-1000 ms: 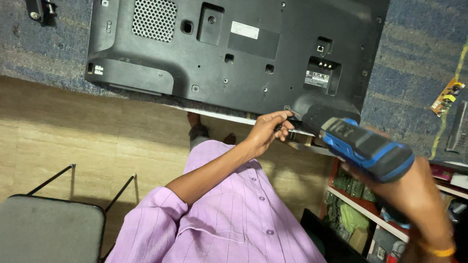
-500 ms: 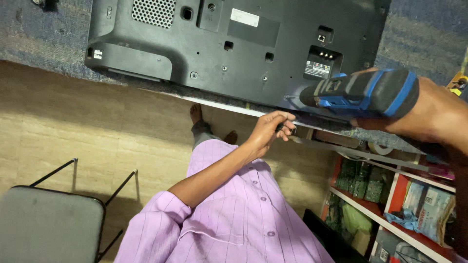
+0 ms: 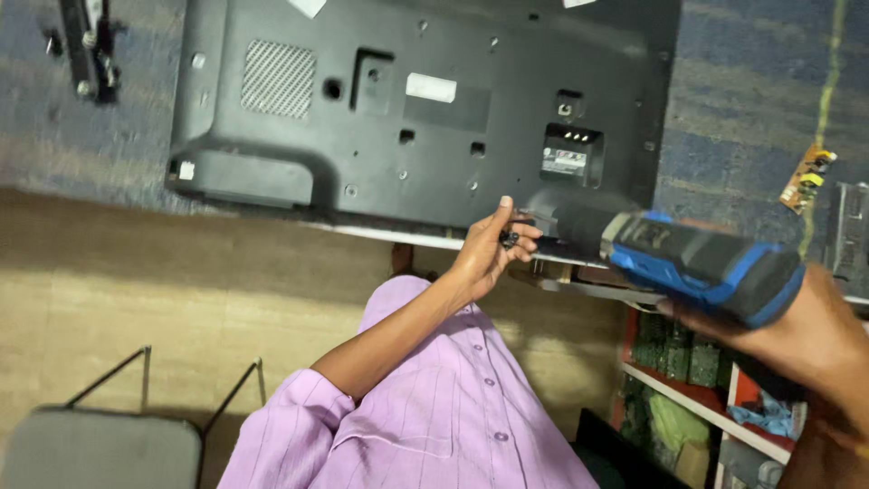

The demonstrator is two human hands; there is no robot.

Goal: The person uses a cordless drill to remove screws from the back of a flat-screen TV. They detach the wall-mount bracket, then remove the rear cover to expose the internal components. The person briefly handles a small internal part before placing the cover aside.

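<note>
A flat television (image 3: pixel 425 118) lies face down on a blue-carpeted table, its black back cover up. My left hand (image 3: pixel 489 249) is at the cover's near edge, fingers pinched around small dark screws and steadying the driver's tip. My right hand (image 3: pixel 797 340) grips a blue and black electric screwdriver (image 3: pixel 688 258), which points left toward the near edge of the cover. The tip itself is hidden behind my left fingers. My purple sleeve (image 3: pixel 299 426) fills the lower middle.
A small circuit board (image 3: pixel 808 178) lies on the carpet at the right. A black bracket (image 3: pixel 89 45) rests at the far left. Shelves (image 3: pixel 697 380) with green boards stand under the table at the right. A grey chair (image 3: pixel 100 448) stands on the wooden floor at the lower left.
The screwdriver has come down and left from above the cover to its near edge. My left hand has stayed at that edge, and the view has shifted closer.
</note>
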